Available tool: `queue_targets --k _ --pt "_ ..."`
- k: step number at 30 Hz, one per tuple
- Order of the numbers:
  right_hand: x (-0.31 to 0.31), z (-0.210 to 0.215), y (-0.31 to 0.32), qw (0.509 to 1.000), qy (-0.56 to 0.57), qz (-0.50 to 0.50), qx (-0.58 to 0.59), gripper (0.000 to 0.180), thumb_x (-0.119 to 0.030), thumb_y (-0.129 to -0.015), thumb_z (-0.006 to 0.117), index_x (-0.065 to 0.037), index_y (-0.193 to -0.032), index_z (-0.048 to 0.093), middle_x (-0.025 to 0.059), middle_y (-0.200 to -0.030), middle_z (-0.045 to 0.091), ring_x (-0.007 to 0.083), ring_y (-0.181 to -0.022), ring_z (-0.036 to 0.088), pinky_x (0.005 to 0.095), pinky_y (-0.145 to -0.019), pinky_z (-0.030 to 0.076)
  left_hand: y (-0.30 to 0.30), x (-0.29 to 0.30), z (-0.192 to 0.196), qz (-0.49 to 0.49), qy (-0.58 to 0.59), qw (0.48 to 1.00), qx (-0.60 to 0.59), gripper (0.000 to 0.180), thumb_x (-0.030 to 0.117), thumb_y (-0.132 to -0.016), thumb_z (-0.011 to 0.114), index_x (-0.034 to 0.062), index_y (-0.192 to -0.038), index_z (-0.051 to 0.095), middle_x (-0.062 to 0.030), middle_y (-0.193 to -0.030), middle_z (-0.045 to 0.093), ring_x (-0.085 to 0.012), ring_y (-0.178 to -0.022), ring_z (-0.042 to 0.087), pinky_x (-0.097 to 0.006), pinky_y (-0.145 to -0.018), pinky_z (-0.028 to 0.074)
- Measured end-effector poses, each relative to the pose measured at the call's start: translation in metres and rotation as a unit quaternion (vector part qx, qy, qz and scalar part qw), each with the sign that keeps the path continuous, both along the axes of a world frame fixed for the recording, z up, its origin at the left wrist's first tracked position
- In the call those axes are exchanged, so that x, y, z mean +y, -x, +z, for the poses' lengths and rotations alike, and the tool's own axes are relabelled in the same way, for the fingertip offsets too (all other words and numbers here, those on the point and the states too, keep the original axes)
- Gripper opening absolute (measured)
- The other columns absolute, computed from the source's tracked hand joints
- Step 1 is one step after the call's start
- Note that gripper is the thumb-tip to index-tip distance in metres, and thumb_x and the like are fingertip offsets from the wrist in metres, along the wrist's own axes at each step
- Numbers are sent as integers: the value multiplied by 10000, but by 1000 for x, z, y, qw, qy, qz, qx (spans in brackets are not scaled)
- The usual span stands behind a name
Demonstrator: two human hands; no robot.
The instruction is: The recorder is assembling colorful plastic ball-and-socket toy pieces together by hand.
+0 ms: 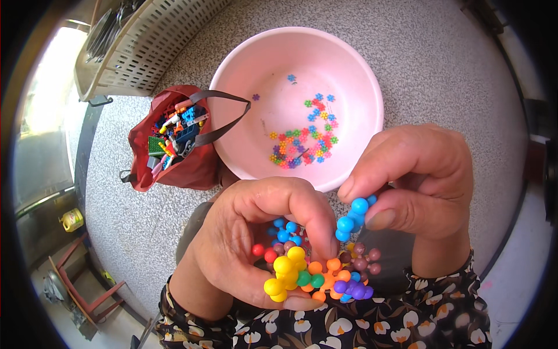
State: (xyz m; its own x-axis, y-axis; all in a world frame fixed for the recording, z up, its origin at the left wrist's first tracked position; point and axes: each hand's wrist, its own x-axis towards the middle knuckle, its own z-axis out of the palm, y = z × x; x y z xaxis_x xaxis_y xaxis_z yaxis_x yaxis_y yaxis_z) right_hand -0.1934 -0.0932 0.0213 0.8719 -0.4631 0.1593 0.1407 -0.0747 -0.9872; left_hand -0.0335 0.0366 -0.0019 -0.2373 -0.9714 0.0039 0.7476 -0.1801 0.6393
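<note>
My left hand (238, 232) is closed around a cluster of joined ball-tipped toy pieces (331, 279) in yellow, orange, green, purple, brown, red and blue. Its thumb presses under the yellow piece (284, 273). Between thumb and index finger, my right hand (418, 180) pinches a single light blue ball-tipped piece (351, 220), held just above and to the right of the cluster and apart from it. Beyond both hands sits a round pink basin (244, 64) with many small flower-shaped pieces (296, 145) on its bottom, in mixed colours.
Left of the basin stands a red cloth bag (200, 168) full of mixed toy bricks, one handle lapping over the basin's rim. A pale slotted basket (145, 52) is at the upper left. Farther left are a yellow jug (71, 220) and a reddish wooden stool (75, 285).
</note>
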Motion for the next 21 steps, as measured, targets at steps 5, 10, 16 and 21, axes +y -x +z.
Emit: queue_targets --k 5,10,16,21 --pt "1 -1 0 1000 -2 -2 -3 230 -154 -695 725 40 -767 625 118 -720 639 141 -616 602 213 -553 453 6 0 -3 25 -1 996 84 404 -7 -558 784 -2 -861 516 -87 -806 572 -120 -744 560 -211 -652 442" --pt "6 -3 -2 999 -45 -13 -1 230 -156 -688 730 37 -761 628 122 -719 638 145 -612 606 213 -554 456 5 -1 -8 19 25 996 84 428 -13 -563 779 3 -881 494 -92 -829 571 -125 -746 558 -222 -656 445" --pt "3 -3 -2 999 -15 12 -35 234 -148 -681 735 42 -771 632 111 -694 630 134 -585 595 206 -525 443 2 0 -14 -8 12 995 101 482 -24 -579 762 -11 -955 461 -96 -839 573 -124 -755 562 -223 -661 449" --pt "7 -3 -4 997 -60 -5 -43 233 -145 -685 732 45 -772 629 108 -688 627 133 -583 593 204 -521 443 2 0 -11 -10 14 995 100 496 -33 -586 751 -25 -985 454 -101 -853 574 -119 -757 559 -219 -670 445"
